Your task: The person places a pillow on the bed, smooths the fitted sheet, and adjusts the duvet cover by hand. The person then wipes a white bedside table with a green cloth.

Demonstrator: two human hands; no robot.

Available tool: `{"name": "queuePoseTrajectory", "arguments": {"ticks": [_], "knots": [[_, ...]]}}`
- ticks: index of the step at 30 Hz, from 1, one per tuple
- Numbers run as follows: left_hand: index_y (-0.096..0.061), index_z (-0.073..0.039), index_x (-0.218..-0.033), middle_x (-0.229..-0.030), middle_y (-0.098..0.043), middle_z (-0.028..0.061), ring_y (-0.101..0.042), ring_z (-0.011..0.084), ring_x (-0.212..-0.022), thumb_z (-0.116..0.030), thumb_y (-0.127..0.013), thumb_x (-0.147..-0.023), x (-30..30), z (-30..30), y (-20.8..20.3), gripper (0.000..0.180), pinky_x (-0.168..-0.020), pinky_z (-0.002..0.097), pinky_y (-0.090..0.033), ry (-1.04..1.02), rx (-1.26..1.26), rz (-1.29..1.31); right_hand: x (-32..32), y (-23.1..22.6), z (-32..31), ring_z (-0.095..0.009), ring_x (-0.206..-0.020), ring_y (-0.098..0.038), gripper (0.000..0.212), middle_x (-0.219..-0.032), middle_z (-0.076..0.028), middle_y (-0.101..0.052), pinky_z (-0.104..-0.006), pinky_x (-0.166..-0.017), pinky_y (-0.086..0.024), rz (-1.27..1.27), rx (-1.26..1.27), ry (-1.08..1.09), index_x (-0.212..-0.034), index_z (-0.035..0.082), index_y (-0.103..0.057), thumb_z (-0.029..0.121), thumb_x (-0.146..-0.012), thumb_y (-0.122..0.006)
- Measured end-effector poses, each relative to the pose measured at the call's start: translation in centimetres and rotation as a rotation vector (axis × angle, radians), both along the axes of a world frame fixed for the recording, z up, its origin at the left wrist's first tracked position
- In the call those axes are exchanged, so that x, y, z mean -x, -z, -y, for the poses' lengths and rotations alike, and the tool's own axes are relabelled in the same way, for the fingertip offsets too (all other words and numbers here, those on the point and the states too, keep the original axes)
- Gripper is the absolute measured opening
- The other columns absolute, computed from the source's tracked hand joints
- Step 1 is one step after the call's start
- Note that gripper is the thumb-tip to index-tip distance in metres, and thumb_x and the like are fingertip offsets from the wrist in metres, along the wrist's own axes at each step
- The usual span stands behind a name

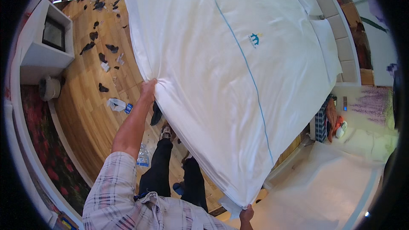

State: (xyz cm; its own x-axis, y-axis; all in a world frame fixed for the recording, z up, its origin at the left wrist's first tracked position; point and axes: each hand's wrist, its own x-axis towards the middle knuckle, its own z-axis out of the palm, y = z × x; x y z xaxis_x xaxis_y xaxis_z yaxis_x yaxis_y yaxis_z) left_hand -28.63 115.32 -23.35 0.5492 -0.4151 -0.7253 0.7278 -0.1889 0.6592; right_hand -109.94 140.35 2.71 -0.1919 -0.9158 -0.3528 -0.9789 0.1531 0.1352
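Observation:
A large white duvet [204,72] with a thin blue stripe and a small teal emblem is spread across the bed. Wrapped round its left edge, my left hand [149,88] bunches the cloth, and creases fan out from the grip. Down at the near corner, my right hand [246,214] is closed on the duvet's edge. The cloth hangs stretched between both hands. My left arm reaches out long, while only part of the right hand shows at the lower rim.
Dark scraps [93,36] and plastic bags [116,104] litter the wooden floor on the left, with clear bottles [143,155] by my legs. A white cabinet [47,42] and a bin [50,88] stand farther left. Pillows [326,42] lie against the padded headboard [341,25].

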Motion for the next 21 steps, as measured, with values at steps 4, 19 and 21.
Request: {"name": "queuePoseTrajectory", "arguments": {"ticks": [4,19,21], "knots": [[-0.062,0.003,-0.128,-0.112,-0.071,0.0161,-0.071,0.0287,-0.090,-0.021,-0.074,-0.094,1.8,2.2,-2.3,0.044,-0.080,0.0460,-0.061,-0.013,-0.003,0.087,0.7,-0.5,-2.2,-0.049,-0.089,-0.066,0.028,-0.093,-0.025,-0.071,-0.0555,-0.079,-0.052,0.077,0.038,0.156,-0.103,0.002,-0.067,0.026,-0.092,-0.058],[-0.055,0.007,-0.136,-0.125,-0.066,0.0199,-0.070,0.0324,-0.103,-0.023,-0.067,-0.097,2.1,19.1,-24.3,0.051,-0.082,0.0466,-0.063,0.159,0.106,0.421,11.4,1.5,1.1,-0.043,-0.120,-0.061,0.047,-0.124,-0.025,-0.066,-0.0488,-0.105,-0.049,0.326,-0.316,0.545,-0.129,0.008,-0.066,0.009,-0.083,-0.071],[-0.054,0.005,-0.138,-0.125,-0.066,0.0200,-0.069,0.0331,-0.105,-0.020,-0.066,-0.097,2.6,25.4,-23.1,0.050,-0.086,0.0473,-0.060,0.249,0.155,0.481,16.8,-0.9,9.1,-0.043,-0.118,-0.062,0.047,-0.122,-0.027,-0.067,-0.0486,-0.106,-0.049,0.306,-0.233,0.426,-0.130,0.006,-0.065,0.013,-0.084,-0.070]]}}
